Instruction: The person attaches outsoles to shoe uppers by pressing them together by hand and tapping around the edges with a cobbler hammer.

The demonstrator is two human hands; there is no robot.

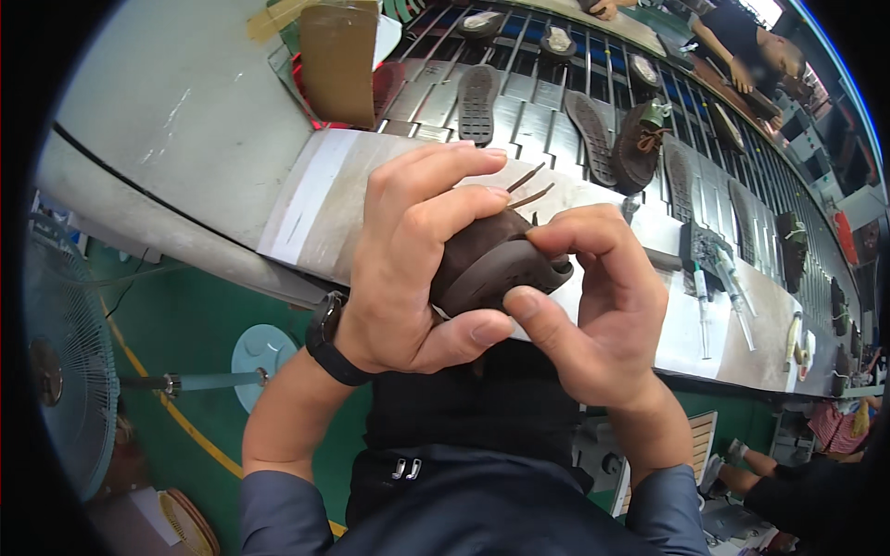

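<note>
A dark brown shoe [491, 275] is held up between both my hands, over the near edge of the worktable. Its dark sole faces partly toward me, and two brown lace ends stick out beyond it. My left hand [405, 269], with a black watch on the wrist, wraps round the shoe's left side, thumb low and fingers over the top. My right hand [596, 301] pinches the sole's edge at the right end between thumb and forefinger. Most of the upper is hidden behind the sole and my fingers.
Beyond the table, a slatted metal conveyor carries loose soles [478, 102] and a laced brown shoe [640, 148]. Syringes [732, 283] lie on the right of the table. A cardboard piece [339, 65] stands far left. A fan [69, 361] is at left; a co-worker [751, 56] sits across.
</note>
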